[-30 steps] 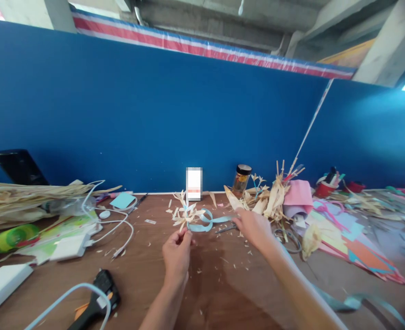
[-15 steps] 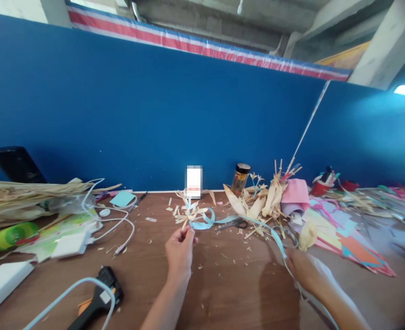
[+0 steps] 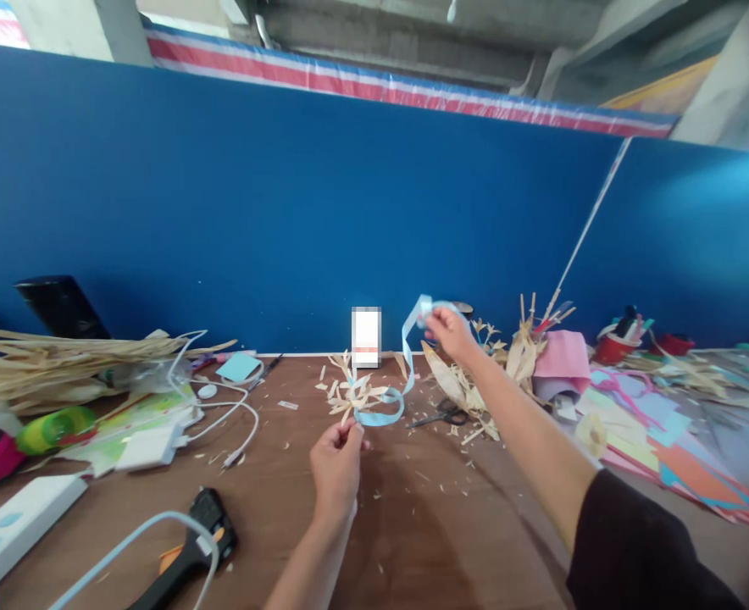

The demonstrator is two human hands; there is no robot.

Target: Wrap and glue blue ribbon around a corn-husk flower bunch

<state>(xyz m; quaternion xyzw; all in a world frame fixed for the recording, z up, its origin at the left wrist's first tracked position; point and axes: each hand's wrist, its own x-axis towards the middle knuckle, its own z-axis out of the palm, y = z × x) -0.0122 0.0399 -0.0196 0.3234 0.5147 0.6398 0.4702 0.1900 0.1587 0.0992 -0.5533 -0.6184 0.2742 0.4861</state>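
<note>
My left hand is closed in a pinch at the base of a flower-like bunch of pale dried husk strips, where one end of a light-blue ribbon meets the fingertips. From there the ribbon curls in a loop and rises to my right hand. That hand is raised in front of the blue panel, its fingers closed on the ribbon, with more of it bunched around the fingertips. Below the right forearm, dark scissors lie on the table beside loose husks.
A black glue gun with its cable lies front left, near a white power strip. Long dried husks are piled back left. Coloured paper and a red pen cup stand right. A blue panel closes the back.
My right hand has moved up and left from low on the right, lifting the ribbon off the table side. The left hand keeps its pinch. The view has shifted slightly.
</note>
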